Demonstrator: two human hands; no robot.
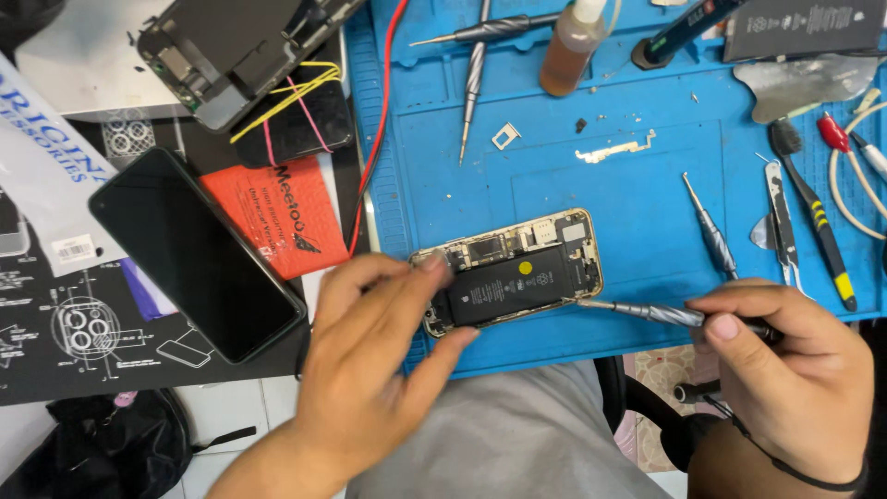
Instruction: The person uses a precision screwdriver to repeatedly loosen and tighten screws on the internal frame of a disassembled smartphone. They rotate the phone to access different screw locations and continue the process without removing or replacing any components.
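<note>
Your left hand [370, 370] pinches the near-left corner of the opened phone [510, 271], which lies on the blue mat [647, 185] at the desk's near edge. Your right hand [785, 356] grips a screwdriver [647, 312], its tip at the phone's right end. An orange-red rectangular packet [277, 217] lies left of the mat, beside a white printed bag [46, 176] and a dark phone [194, 254].
</note>
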